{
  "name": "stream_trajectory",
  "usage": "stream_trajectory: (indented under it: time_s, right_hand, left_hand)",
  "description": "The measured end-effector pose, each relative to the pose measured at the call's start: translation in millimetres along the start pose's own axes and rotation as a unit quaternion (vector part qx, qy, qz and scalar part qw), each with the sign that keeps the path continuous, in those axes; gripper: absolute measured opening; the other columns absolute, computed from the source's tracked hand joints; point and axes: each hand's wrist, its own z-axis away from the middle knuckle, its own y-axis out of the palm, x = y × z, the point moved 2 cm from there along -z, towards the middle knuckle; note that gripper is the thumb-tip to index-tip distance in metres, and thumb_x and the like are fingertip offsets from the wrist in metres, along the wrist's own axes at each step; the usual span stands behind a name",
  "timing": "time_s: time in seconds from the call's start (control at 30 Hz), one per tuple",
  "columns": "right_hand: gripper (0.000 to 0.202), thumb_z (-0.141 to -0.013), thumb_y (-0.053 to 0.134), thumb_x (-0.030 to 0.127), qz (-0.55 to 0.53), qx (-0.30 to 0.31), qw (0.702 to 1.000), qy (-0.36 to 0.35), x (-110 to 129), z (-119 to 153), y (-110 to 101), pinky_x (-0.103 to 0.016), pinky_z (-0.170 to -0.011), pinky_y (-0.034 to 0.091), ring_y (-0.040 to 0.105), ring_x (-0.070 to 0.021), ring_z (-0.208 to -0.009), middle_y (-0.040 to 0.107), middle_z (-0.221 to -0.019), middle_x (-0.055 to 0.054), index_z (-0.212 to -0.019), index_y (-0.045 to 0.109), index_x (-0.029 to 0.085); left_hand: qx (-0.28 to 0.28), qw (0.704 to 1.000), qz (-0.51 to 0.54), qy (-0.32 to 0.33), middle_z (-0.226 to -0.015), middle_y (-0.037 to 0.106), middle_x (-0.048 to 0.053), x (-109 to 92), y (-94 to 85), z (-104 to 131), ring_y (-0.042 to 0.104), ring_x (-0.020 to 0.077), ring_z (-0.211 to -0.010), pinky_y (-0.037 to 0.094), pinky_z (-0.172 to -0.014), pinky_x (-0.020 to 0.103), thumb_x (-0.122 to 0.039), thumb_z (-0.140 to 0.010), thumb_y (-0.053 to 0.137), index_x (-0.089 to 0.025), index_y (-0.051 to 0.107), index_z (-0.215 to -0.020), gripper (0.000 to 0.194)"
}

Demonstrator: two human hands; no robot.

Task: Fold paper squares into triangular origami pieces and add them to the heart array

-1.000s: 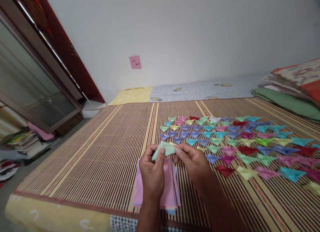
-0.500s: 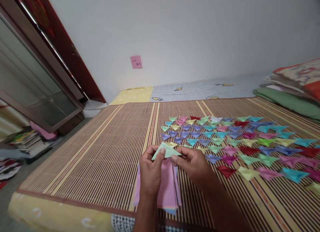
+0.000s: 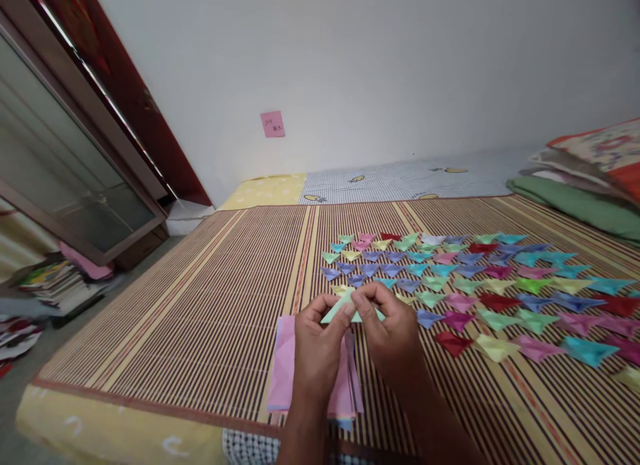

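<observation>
Both hands pinch a pale green paper, folded into a triangle, held above the mat. My left hand grips its left part with the thumb on top. My right hand has closed on its right part, thumb beside the left thumb near the middle. Fingers cover much of the paper. Beneath my left hand and wrist lies a stack of square paper sheets, pink on top with blue edges showing. Rows of folded paper pieces in many colours spread out to the right of my hands.
A striped woven mat covers the bed. At the far right, pillows sit on a folded green cloth. A pink note sticks to the white wall. Books are piled low at the left by a glass-panelled door.
Both hands and the green paper have shifted slightly right. My right hand has moved from the paper's right tip onto its upper middle, closer to my left thumb.
</observation>
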Motion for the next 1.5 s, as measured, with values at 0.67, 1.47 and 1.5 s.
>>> stream_trajectory:
  time_s: [0.67, 1.47, 1.5]
  right_hand:
    - [0.023, -0.093, 0.062, 0.036, -0.015, -0.036, 0.999, 0.027, -7, -3, -11, -0.024, -0.057, 0.043, 0.057, -0.0152, -0.059, 0.061, -0.063, 0.003, -0.076, 0.062, 0.020]
    - [0.023, -0.088, 0.069, 0.039, -0.149, 0.153, 0.969, 0.126, -12, -5, -5, -0.023, -0.054, 0.040, 0.052, -0.0122, -0.057, 0.059, -0.063, 0.004, -0.076, 0.062, 0.019]
    - [0.023, -0.088, 0.068, 0.039, -0.163, 0.152, 0.966, 0.128, -13, -4, -2, -0.024, -0.054, 0.041, 0.054, -0.0125, -0.057, 0.060, -0.063, 0.004, -0.077, 0.063, 0.019]
  left_hand:
    - [0.080, 0.996, 0.032, 0.000, -0.064, 0.071, 0.003, 3, -13.5, -4, 0.064, 0.0151, -0.062, 0.052, -0.068, 0.027, -0.036, -0.086, 0.075, -0.015, 0.071, -0.068, 0.028]
    - [0.059, 0.998, 0.012, -0.010, -0.073, 0.069, 0.001, 1, -19.7, -4, 0.060, 0.0159, -0.073, 0.047, -0.073, 0.027, -0.029, -0.074, 0.085, -0.015, 0.073, -0.076, 0.019]
    - [0.055, 0.998, 0.013, -0.002, -0.073, 0.069, 0.001, 2, -19.6, -4, 0.061, 0.0162, -0.074, 0.048, -0.074, 0.027, -0.029, -0.075, 0.084, -0.015, 0.073, -0.075, 0.018]
